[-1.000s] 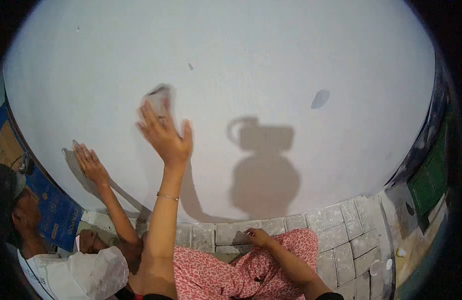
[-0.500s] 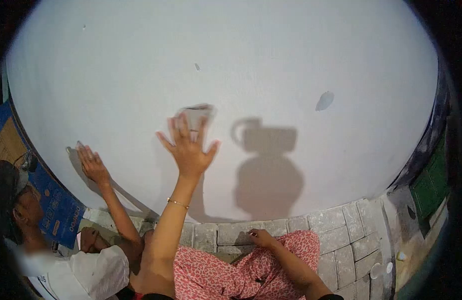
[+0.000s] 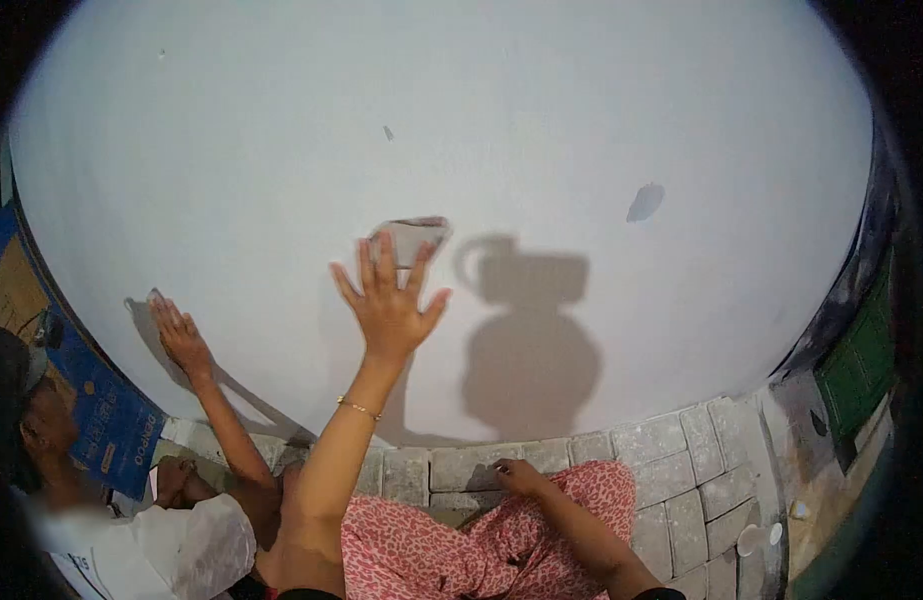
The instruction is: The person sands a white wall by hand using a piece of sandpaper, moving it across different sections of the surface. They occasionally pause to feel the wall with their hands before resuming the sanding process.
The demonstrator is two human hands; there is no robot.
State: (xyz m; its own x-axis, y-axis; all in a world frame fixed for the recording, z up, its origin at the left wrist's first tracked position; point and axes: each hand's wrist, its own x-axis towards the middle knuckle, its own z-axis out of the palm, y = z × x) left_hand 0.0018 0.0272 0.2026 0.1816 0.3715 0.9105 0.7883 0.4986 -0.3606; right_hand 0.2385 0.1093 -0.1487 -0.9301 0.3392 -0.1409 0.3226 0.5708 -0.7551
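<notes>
My left hand (image 3: 386, 298) is raised flat against the white wall (image 3: 541, 130), fingers spread, pressing a small grey sheet of sandpaper (image 3: 413, 237) under the fingertips. A thin bracelet circles that wrist. My right hand (image 3: 516, 476) rests low on my knee, over pink patterned trousers (image 3: 451, 545), fingers loosely curled and holding nothing. To the left, another person's hand (image 3: 177, 335) also presses flat on the wall.
A person in a white shirt (image 3: 156, 550) crouches at the lower left beside a blue carton (image 3: 106, 425). Grey paving bricks (image 3: 671, 470) line the foot of the wall. A grey patch (image 3: 643, 201) marks the wall at right. My shadow falls on the wall.
My left hand slid the sandpaper down and to the right across the wall. The other person's hand shifted slightly lower. My right hand stayed on my knee.
</notes>
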